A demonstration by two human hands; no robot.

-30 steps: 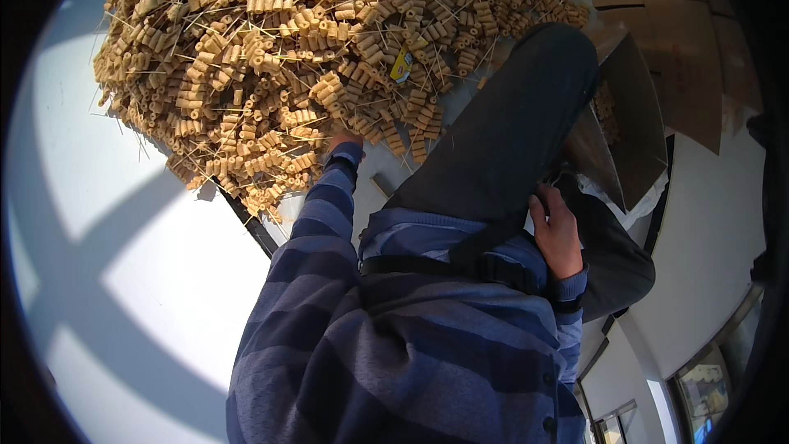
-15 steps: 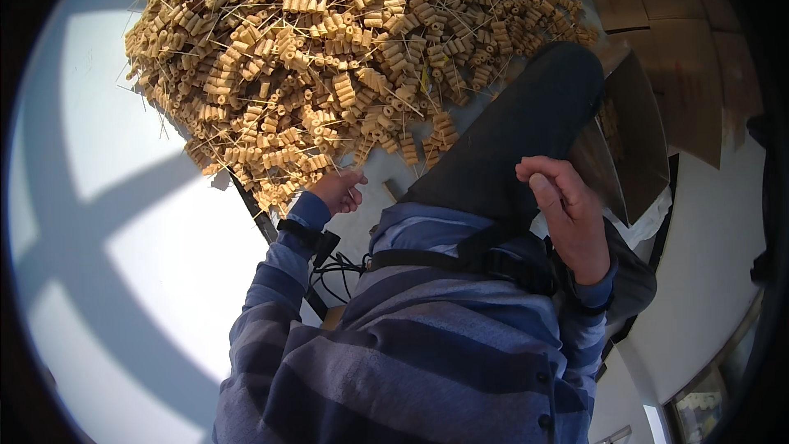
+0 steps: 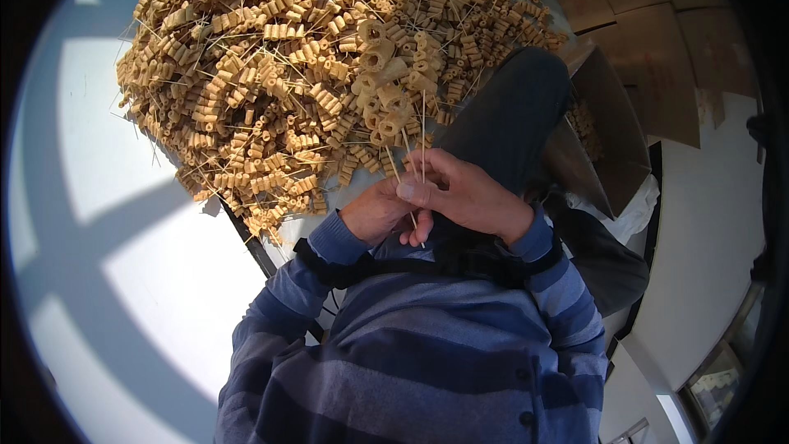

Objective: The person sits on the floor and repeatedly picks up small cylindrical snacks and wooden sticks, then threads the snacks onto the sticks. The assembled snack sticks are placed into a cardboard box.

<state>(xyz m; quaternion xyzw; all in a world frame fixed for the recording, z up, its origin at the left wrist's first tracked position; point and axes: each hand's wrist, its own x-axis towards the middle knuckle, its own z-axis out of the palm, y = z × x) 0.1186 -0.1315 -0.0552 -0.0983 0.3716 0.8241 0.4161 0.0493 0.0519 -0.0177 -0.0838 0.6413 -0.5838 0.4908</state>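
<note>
Several thin skewers (image 3: 405, 148) threaded with ribbed tan tubular pieces (image 3: 394, 74) stand up in front of me, loaded ends away from my body. My left hand (image 3: 374, 212) is closed around the lower part of the sticks, partly behind my right. Thumb and fingers of my right hand (image 3: 472, 197) pinch the bare sticks just above it. The hands touch. One stick end pokes out below the fingers. Beyond the held bunch lies a big heap of similar skewered pieces (image 3: 238, 82), sticks pointing every way.
A white sunlit surface (image 3: 140, 296) with window-shaped shadows spreads on the left. My bent leg (image 3: 514, 115) in dark trousers lies right of the heap. Beyond it an open cardboard box (image 3: 625, 127) holds more pieces. Flattened cardboard (image 3: 657, 41) covers the far right.
My hands were apart, the left at the heap's near edge and the right raised above my thigh. They have now come together at the middle, gripping several loaded skewers.
</note>
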